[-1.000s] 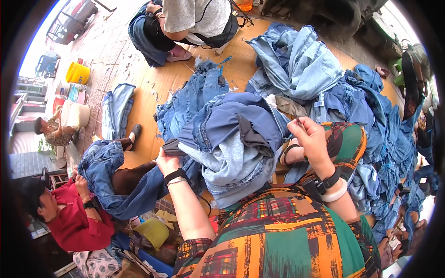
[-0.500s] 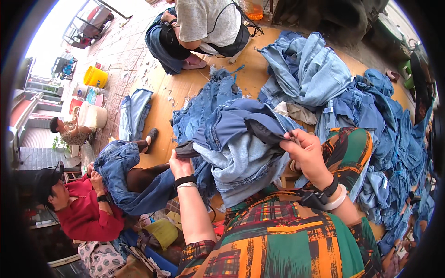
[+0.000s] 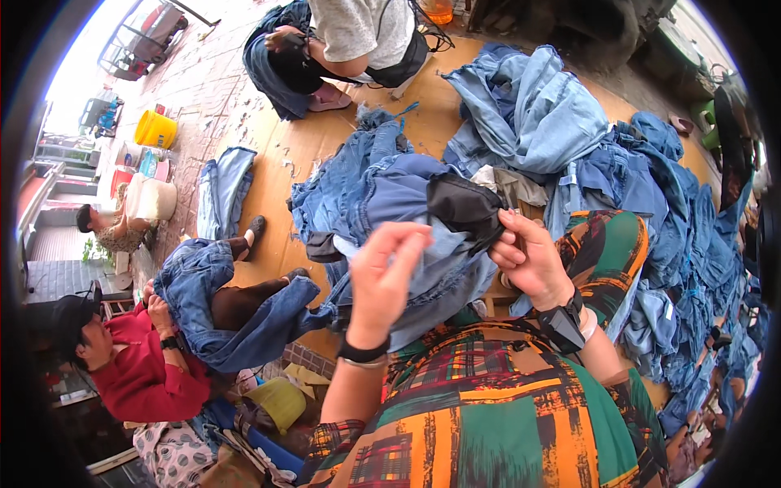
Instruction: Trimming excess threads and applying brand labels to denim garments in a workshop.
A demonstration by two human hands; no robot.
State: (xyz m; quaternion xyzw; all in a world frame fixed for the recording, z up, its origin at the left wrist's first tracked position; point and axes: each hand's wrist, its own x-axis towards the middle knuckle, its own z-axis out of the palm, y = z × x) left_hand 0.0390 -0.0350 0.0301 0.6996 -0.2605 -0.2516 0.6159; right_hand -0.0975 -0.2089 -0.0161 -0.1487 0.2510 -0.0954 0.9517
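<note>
Pinching black lining (image 3: 464, 203) on the near denim garment (image 3: 439, 260), the right hand (image 3: 527, 256) holds alone after the left hand (image 3: 382, 281), its blurred fingers' closure unclear, released the dark flap (image 3: 323, 247) at left.

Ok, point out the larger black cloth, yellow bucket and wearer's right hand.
Larger black cloth (image 3: 461, 205), head view: broad middle.
Yellow bucket (image 3: 154, 130), head view: side wall.
Wearer's right hand (image 3: 537, 264), head view: its middle.
</note>
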